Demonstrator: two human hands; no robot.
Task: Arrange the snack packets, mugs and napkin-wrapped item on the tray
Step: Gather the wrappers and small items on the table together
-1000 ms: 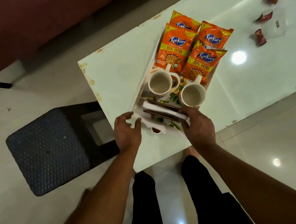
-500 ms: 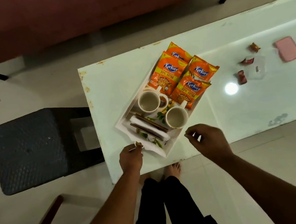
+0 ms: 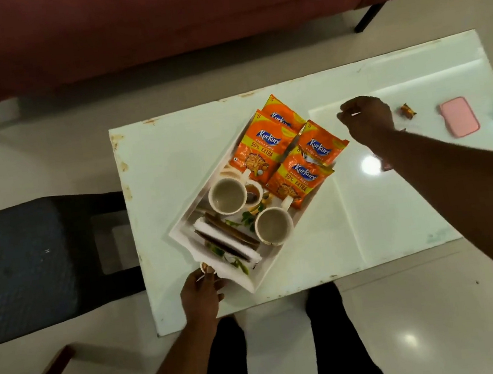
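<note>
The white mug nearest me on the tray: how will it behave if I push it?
The round white mug holds pale brown drink, uncovered, so a quick push could slosh it. It looks squat and wide, so tipping seems unlikely. Filled, it is probably heavy for its size.

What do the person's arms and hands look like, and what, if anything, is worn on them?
The left hand and right hand wear no gloves, and no ring, watch or bracelet is visible. Both arms are bare right to the picture's edge, so no sleeves show.
</note>
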